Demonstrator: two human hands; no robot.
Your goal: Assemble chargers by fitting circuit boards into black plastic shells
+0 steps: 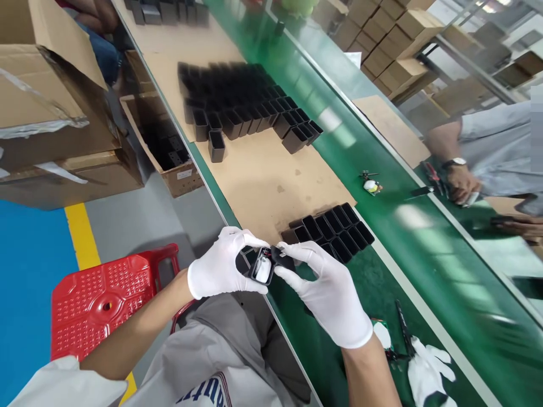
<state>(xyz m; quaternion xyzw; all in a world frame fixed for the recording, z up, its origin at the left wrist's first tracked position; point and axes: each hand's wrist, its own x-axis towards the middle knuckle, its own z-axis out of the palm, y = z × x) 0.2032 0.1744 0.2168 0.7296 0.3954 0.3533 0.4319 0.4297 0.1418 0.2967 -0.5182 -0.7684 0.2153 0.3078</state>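
Note:
My left hand (227, 263), in a white glove, grips a small black plastic case (254, 270) from the side, its open mouth facing me. Inside the case shows a white piece (263, 269) with a bit of red wire above it. My right hand (328, 282), also gloved, pinches a black cover-like part (283, 259) right beside the case's mouth. Whether the two parts touch is hard to tell. Just beyond my right hand stand several open black cases (335, 226) in tight rows.
More black cases (237, 102) stand on brown cardboard (280, 175) along the green bench. A circuit assembly (372, 185) lies on the belt. At lower right are a spare white glove (428, 367) and a circuit board (382, 334). A red stool (102, 299) stands left; a co-worker's hand (464, 183) works opposite.

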